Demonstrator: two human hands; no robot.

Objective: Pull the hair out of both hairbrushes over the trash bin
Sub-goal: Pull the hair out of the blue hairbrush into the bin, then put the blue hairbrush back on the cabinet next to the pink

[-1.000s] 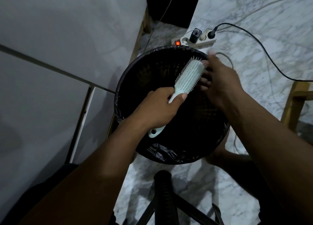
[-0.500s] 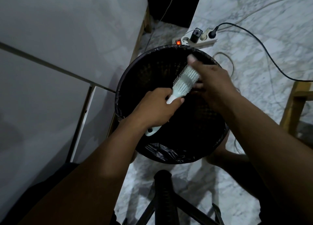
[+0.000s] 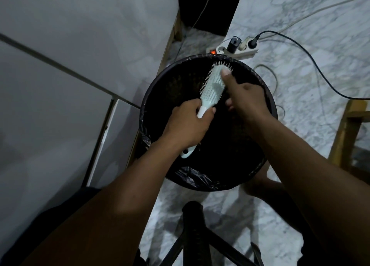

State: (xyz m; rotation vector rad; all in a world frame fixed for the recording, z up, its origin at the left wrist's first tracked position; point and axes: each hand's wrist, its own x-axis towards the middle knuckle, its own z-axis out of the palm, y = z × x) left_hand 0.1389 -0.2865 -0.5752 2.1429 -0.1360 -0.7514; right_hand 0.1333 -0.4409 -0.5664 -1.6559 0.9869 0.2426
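One round black trash bin [image 3: 208, 177] (lined with a dark bag) stands on the marble floor [image 3: 320, 69]. Over it, one pale mint hairbrush [image 3: 213, 87] tilts bristles-up, its handle in the left hand [image 3: 188, 125]'s closed grip. The right hand [image 3: 245, 97] presses a thumb on the brush head, its other fingers curled.

Smooth plastic hairbrush [image 3: 212, 86], marble floor [image 3: 312, 69]

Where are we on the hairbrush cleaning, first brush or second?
Cannot tell which: only one hairbrush is in view. Done: nothing confirmable, the trash bin interior is too dark to show hair. In hand: left hand grips the handle over the bin, right hand has a finger on the bristles. Left: finishing this brush, possibly the other.
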